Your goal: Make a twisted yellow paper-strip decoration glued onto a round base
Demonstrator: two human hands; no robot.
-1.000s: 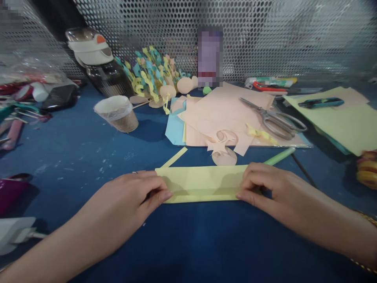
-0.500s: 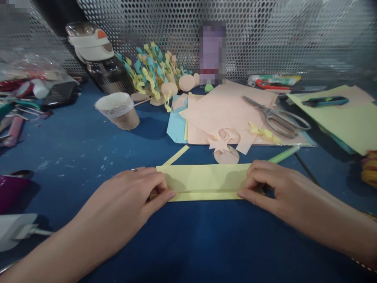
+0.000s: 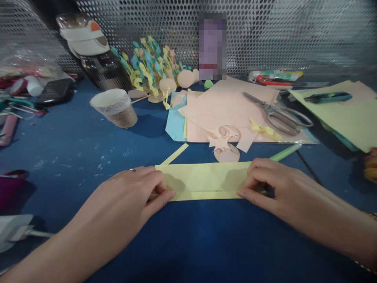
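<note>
A strip of yellow paper (image 3: 206, 177) lies across the blue table in front of me, its near edge folded up in a narrow band. At its left end, my left hand (image 3: 144, 186) pinches that fold between thumb and fingers. My right hand (image 3: 265, 181) grips the right end the same way, fingertips partly hidden. A thin yellow paper strip (image 3: 176, 153) pokes out behind the left end. Just beyond my right hand lies a light green pen (image 3: 285, 152). Behind the paper sits a round peach cutout (image 3: 227, 153) among scraps.
Peach sheets (image 3: 218, 114) bear metal scissors (image 3: 279, 114). Yellow sheets (image 3: 350, 114) with a teal cutter (image 3: 328, 97) lie at right. A paper cup (image 3: 116, 110), a dark bottle (image 3: 103, 70) and curled paper stems (image 3: 150, 67) stand at back left. A white charger (image 3: 14, 232) lies near left.
The view has shifted slightly, so the background sits a little differently. Both hands keep their hold on the yellow paper, with hardly any movement.
</note>
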